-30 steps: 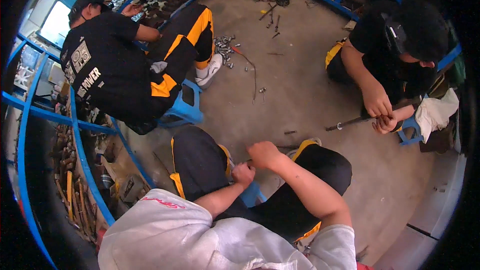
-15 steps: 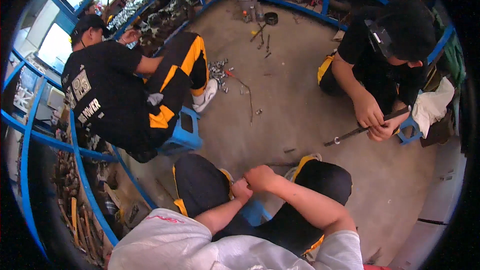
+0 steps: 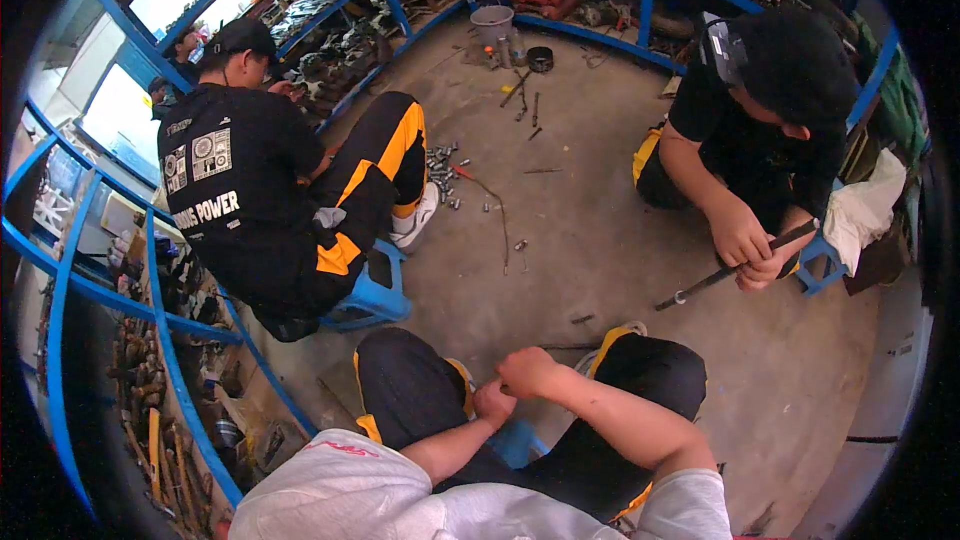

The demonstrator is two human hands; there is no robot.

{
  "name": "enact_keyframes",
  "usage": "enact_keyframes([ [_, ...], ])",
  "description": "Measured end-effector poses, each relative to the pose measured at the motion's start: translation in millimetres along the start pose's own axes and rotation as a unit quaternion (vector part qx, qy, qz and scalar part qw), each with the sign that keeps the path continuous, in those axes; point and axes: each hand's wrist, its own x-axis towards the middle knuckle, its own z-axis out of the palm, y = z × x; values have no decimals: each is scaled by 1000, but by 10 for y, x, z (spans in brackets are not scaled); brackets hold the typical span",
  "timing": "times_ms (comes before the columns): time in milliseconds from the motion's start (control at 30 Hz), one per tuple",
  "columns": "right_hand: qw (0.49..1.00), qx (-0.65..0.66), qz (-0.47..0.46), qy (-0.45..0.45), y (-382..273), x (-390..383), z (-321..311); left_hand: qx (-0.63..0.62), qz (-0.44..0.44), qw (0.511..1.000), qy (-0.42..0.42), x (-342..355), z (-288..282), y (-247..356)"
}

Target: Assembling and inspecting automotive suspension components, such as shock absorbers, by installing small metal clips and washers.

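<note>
- Head view, looking down: three people sit on low blue stools around a concrete floor.
- Two own hands meet between the knees: left hand clenched, right hand curled over it. Whatever they're gripping is hidden, can't tell what.
- One long dark metal rod, thin and straight, sits in the co-worker's two hands, well apart to the right.
- One grey bucket stands far back.

Concrete floor, blue shelving
</note>
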Motion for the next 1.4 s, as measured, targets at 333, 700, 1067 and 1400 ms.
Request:
enact_keyframes([
  [333,1000,4,-3,5,-58,-33,27,-40,136,990,-20,269,-149,-134],
  [700,999,20,-15,-29,373,39,-285,17,48,998,43,262,118,240],
  [1067,999,20,-14,-39,521,65,-380,-52,111,992,-14,588,116,212],
  [1400,999,21,-8,-29,315,-25,-470,-67,65,995,-29,386,-40,235],
])
